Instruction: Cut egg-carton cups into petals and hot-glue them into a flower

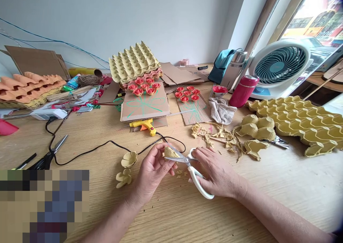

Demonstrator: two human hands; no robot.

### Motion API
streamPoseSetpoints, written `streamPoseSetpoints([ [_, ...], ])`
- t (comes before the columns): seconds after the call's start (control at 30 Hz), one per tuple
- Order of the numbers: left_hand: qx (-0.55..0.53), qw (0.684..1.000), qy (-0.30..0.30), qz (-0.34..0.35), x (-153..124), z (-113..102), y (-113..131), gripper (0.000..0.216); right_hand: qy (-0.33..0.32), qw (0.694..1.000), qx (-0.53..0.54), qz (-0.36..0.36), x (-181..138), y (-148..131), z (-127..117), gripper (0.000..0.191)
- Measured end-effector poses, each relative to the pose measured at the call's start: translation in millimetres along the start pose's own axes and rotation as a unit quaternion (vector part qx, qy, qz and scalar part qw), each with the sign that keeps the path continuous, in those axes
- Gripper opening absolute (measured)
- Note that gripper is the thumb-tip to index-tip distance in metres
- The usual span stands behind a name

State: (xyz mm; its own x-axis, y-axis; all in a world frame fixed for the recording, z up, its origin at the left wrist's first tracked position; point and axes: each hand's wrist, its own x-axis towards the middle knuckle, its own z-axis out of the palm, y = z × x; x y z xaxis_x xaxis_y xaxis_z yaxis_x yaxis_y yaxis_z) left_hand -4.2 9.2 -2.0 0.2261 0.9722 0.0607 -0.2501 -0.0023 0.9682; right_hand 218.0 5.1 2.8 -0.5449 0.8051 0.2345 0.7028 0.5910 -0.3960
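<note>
My left hand [154, 168] pinches a small yellow egg-carton cup [171, 152] between thumb and fingers. In my right hand [217, 170] is a pair of white-handled scissors [200, 184], its blades spread around the edge of the cup. To the left of my left hand lie two cut flower-shaped carton cups, one rounded [129, 160] and one with spread petals [123, 178]. Small trimmings [182, 173] lie on the table under the blades. Carton scraps [219, 136] and an uncut cluster of cups [257, 126] lie beyond my right hand.
A yellow glue gun [143, 125] rests before cardboard [146, 107] bearing red flowers [144, 87]; its black cord crosses the table. Black scissors [50, 155] lie at left. Egg trays [300, 118], a red bottle [243, 90] and a fan [281, 64] stand at right.
</note>
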Motion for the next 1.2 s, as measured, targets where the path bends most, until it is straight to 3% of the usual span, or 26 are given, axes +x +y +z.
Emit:
streamPoseSetpoints([
  [0.4, -0.032, 0.999, -0.008, 0.006, 1, -2, 3, 0.035, 0.019, 0.999, 0.027, -0.023, 0, -1, -2, 0.022],
  [0.67, -0.042, 0.998, -0.018, 0.044, -1, -5, 5, 0.030, 0.026, 0.993, 0.102, 0.045, 0, 4, -3, 0.018],
  [0.87, -0.049, 0.999, -0.006, 0.018, -2, -4, 8, 0.046, 0.004, 0.996, 0.062, 0.063, 1, 3, -2, 0.019],
  [1.2, -0.070, 0.997, -0.031, -0.006, -2, -3, 12, 0.035, -0.004, 0.998, 0.023, 0.061, 2, 3, -2, 0.021],
])
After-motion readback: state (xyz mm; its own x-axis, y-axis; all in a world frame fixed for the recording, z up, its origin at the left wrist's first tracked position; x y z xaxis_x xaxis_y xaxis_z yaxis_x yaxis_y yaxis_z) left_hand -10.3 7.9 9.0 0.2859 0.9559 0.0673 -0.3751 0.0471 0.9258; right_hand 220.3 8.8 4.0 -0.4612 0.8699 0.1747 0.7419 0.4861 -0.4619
